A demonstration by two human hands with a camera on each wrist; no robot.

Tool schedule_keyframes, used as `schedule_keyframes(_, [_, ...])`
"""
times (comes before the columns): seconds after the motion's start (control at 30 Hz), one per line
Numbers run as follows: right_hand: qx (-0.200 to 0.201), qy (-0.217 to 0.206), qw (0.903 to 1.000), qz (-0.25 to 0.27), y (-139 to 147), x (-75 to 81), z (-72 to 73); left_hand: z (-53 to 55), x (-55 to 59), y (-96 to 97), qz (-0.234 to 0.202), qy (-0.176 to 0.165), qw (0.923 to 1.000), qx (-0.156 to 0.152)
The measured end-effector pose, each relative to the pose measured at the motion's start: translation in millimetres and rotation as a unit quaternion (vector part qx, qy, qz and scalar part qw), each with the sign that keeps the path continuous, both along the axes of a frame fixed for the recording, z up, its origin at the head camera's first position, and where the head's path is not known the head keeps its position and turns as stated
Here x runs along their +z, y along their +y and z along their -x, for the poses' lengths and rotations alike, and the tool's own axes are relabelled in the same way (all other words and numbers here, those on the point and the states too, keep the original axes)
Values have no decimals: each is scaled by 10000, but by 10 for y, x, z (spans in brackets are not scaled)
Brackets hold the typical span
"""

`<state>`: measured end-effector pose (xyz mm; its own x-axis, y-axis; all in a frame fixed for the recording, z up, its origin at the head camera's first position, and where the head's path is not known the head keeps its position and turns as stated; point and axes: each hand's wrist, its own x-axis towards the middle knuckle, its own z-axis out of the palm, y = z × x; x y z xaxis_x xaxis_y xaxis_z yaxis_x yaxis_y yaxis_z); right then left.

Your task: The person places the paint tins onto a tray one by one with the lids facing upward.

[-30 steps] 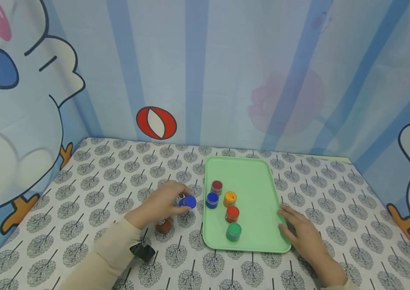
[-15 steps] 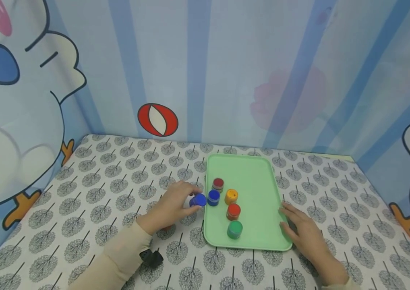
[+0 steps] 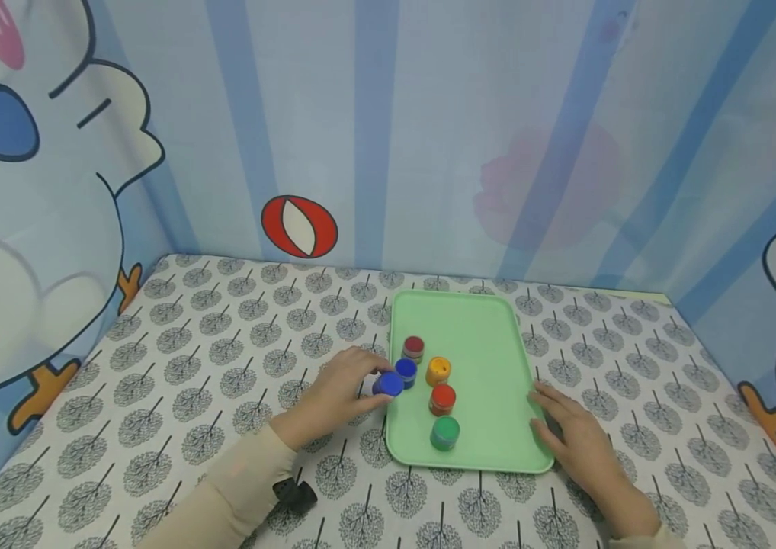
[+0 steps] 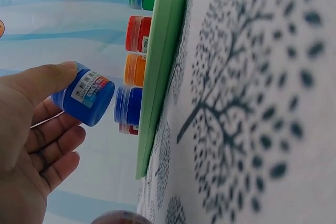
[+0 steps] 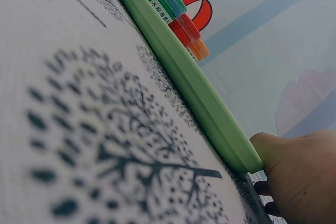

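Note:
My left hand (image 3: 340,387) pinches a blue paint jar (image 3: 388,384) between thumb and fingers, at the left rim of the green tray (image 3: 491,427). In the left wrist view, this labelled blue paint jar (image 4: 86,95) is tilted and held apart from the jars on the tray. Standing on the tray are another blue jar (image 3: 405,371), a dark red jar (image 3: 413,348), an orange jar (image 3: 439,370), a red jar (image 3: 442,399) and a green jar (image 3: 445,432). My right hand (image 3: 576,442) rests at the tray's right edge, its thumb touching the rim, its fingers loosely extended.
A tree-patterned cloth (image 3: 223,366) covers the table. Behind it hangs a blue-striped cartoon curtain (image 3: 429,137). A rounded dark reddish object (image 4: 121,217) shows at the bottom of the left wrist view. A black strap device (image 3: 295,496) is on the left wrist.
My left hand has moved right with the blue jar, from the cloth to the tray's left rim. A reddish-brown object under that arm is now hidden in the head view. The right hand stays put.

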<state>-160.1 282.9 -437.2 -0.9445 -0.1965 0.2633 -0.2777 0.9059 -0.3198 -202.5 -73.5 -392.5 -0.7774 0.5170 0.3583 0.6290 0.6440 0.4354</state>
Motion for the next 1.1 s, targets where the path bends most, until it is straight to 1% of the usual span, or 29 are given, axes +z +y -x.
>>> schedule_keyframes(0.13, [-22, -33, 10000, 1, -7, 14, 0, 2, -16, 32, -88, -226, 9997, 80])
schedule_keyframes(0.2, [-18, -39, 10000, 13, -7, 18, -2, 5, -25, 49, -97, -274, 9995, 84])
schedule_keyframes(0.4, [20, -40, 10000, 50, -3, 9, -2, 11, -45, 79, -198, -360, 9991, 109])
schedule_keyframes(0.53, [31, -5, 10000, 47, -1, 8, -2, 17, -65, 103, -175, -243, 9995, 93])
schedule_keyframes(0.63, [45, 27, 10000, 60, -5, 10, -4, 27, -95, 122, -129, -296, 9994, 106])
schedule_keyframes(0.77, [51, 6, 10000, 67, -17, 10, -7, 30, -142, 132, -160, -567, 9980, 215])
schedule_keyframes(0.87, [33, -50, 10000, 22, -21, 12, -4, 25, -163, 137, -230, -657, 9972, 282])
schedule_keyframes(0.97, [26, -92, 10000, -21, -18, 19, 0, 25, -179, 145, -266, -659, 9970, 311])
schedule_keyframes(1.1, [20, -124, 9999, -42, -6, 34, -6, 35, -189, 166, -257, -584, 9976, 275])
